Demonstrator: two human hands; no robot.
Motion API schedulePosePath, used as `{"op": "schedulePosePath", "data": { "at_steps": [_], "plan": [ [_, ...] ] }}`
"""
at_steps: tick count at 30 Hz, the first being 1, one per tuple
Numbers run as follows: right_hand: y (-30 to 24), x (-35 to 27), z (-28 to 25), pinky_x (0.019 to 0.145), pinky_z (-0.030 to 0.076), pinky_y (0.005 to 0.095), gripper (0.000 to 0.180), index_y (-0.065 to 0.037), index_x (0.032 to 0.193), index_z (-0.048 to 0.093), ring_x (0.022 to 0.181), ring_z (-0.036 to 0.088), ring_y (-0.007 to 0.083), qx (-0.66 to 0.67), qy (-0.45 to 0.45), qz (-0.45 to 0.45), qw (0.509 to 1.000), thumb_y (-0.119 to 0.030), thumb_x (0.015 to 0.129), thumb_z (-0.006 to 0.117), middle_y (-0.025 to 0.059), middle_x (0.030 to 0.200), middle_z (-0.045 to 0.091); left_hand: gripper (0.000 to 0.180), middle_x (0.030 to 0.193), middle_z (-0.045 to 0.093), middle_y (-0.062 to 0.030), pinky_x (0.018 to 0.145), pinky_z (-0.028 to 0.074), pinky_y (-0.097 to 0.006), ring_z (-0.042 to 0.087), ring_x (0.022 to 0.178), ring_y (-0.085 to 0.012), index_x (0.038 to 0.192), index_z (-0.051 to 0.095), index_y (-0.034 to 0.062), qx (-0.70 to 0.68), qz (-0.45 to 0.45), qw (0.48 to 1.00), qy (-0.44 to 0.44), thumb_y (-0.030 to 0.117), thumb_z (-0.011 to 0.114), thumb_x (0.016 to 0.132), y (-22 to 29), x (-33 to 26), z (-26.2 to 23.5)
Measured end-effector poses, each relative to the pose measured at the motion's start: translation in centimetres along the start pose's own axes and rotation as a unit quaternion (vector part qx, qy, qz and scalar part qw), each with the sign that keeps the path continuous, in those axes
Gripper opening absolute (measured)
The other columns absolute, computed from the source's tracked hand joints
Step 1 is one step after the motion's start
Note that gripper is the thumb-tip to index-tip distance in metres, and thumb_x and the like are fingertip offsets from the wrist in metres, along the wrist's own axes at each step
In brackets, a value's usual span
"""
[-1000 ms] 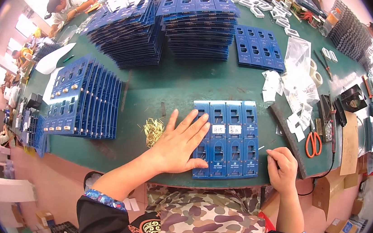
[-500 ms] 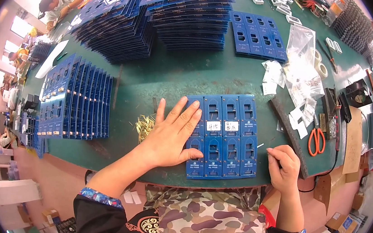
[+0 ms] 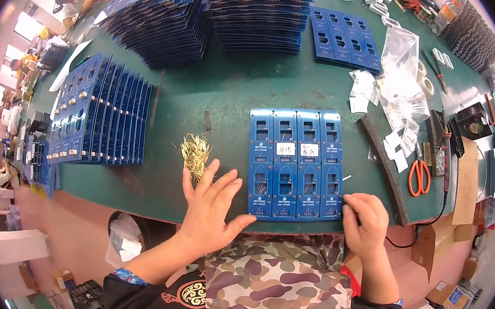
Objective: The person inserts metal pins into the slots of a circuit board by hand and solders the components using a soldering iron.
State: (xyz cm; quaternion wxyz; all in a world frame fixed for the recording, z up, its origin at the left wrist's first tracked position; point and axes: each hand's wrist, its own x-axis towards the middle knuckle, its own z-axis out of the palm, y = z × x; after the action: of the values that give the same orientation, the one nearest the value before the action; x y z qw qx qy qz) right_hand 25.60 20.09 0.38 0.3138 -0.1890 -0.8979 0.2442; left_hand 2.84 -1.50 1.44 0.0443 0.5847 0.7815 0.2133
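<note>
Flanking blue panel [image 3: 296, 169]: your left hand [image 3: 207, 213], fingers apart (near gold pins [image 3: 196, 151])
Right edge: your right hand [image 3: 367, 224], fingertips together

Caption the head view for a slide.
Left hand spread, right hand curled, either side of a blue panel; gold-coloured pins nearby.

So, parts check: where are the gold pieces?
Head view, left of centre: the gold pieces lie by the left hand, left of the blue panel.

Pin pile [image 3: 195, 152] left of circuit panel [image 3: 297, 167], scissors [image 3: 421, 165] to right.
</note>
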Motion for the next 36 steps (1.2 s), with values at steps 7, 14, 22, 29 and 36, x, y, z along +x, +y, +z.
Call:
{"op": "schedulePosePath", "data": {
  "at_steps": [7,14,22,29,36],
  "plan": [
    [-2.2,-1.3,0.3,0.070,0.049,0.0375,0.024,0.000,0.097,0.065,0.079,0.061,0.0304,-0.032,0.011,0.039,0.999,0.002,0.073,0.067,0.0143,0.095,0.066,0.061,0.130,0.055,-0.0151,0.107,0.003,-0.067,0.035,0.134,-0.0394,0.128,0.046,0.0019,-0.020,0.015,1.000,0.005,0.032,0.071,0.082,1.7,-0.8,1.0],
    [-3.3,-2.7,0.6,0.072,0.050,0.0375,0.026,0.001,0.098,0.064,0.081,0.063,0.0302,-0.054,0.027,0.026,0.998,0.000,0.073,0.070,0.0150,0.098,0.066,0.053,0.128,0.057,-0.0186,0.109,0.006,-0.065,0.039,0.132,-0.0392,0.125,0.049,0.0012,-0.013,0.022,0.999,0.030,0.019,0.072,0.080,2.1,-1.4,1.7],
    [-2.9,-3.4,0.8,0.074,0.051,0.0389,0.025,0.002,0.099,0.063,0.083,0.063,0.0317,-0.078,0.045,0.004,0.996,-0.001,0.075,0.069,0.0161,0.098,0.066,0.053,0.125,0.058,-0.0189,0.108,0.006,-0.066,0.041,0.130,-0.0392,0.125,0.048,0.0011,-0.006,0.049,0.997,0.061,0.020,0.071,0.081,2.5,-1.9,2.5],
    [-3.7,-3.6,0.0,0.077,0.050,0.0394,0.024,0.000,0.099,0.063,0.088,0.061,0.0326,-0.086,0.076,-0.011,0.993,-0.001,0.076,0.067,0.0140,0.099,0.065,0.041,0.119,0.060,-0.0150,0.109,0.018,-0.060,0.048,0.123,-0.0381,0.117,0.053,0.0029,0.000,0.054,0.988,0.141,0.011,0.069,0.081,3.0,-1.8,2.3],
    [-4.0,-10.5,1.9,0.072,0.052,0.0372,0.016,-0.005,0.091,0.067,0.080,0.063,0.0294,-0.006,-0.075,-0.028,0.997,-0.011,0.076,0.070,0.0104,0.091,0.065,0.020,0.098,0.066,-0.0096,0.082,0.051,-0.039,0.063,0.094,-0.0300,0.096,0.062,0.0037,-0.239,0.205,0.949,0.006,0.003,0.069,0.077,0.3,-7.7,4.7]
  ]
}}
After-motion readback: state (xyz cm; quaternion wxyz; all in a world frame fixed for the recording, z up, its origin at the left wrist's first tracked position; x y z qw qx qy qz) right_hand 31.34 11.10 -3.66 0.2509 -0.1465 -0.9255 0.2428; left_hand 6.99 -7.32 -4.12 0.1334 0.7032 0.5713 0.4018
